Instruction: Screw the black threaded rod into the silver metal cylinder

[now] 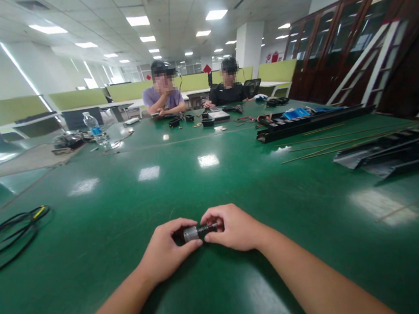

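Observation:
Between my two hands, just above or on the green table point(141, 197), lies a small cylindrical part point(191, 234). It has a silver metal barrel on the left and a dark, ribbed, narrower section on the right; its exact kind I cannot make out. My left hand point(167, 250) curls its thumb and fingers around the barrel end. At the other end, my right hand point(236, 228) grips the thin tip with thumb and fingers. The part lies roughly level, and its outer ends are partly hidden by my fingers.
A coiled black cable point(7, 235) lies at left. Black metal channels point(305, 123) and thin rods point(320, 150) are on the right. A water bottle point(93, 126) stands farther back. Two people sit across the table behind small black parts point(208, 122). A stepladder point(382, 62) leans near cabinets.

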`<state>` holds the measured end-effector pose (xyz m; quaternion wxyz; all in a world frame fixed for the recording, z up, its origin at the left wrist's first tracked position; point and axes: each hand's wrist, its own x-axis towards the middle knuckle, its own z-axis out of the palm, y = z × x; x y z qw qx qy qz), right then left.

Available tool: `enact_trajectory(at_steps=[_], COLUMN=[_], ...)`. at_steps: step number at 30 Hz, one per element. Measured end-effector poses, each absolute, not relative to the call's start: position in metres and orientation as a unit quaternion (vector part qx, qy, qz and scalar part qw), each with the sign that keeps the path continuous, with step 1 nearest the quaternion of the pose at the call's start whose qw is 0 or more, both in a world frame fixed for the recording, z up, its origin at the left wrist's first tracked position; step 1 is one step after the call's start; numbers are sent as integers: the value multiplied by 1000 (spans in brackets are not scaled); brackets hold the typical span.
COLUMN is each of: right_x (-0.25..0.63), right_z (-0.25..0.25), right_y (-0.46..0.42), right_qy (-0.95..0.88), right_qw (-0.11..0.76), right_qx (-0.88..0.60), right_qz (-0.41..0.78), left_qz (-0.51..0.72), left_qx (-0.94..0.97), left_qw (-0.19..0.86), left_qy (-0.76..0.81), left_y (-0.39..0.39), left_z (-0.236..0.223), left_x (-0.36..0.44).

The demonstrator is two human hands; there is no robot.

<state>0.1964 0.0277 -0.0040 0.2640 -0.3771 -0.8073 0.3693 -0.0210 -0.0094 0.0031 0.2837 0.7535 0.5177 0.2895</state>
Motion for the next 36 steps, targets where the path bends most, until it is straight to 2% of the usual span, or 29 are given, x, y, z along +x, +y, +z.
enact_trajectory(at_steps=[36], right_x=[194], right_z=[0], right_y=[27], right_qy=[-832], right_qw=[268], right_qx=[-369], right_qz=[316], left_qz=[291], left_qx=[762], left_qw=[274], left_qy=[509], left_y=[-10], left_z=[1], left_x=[-19])
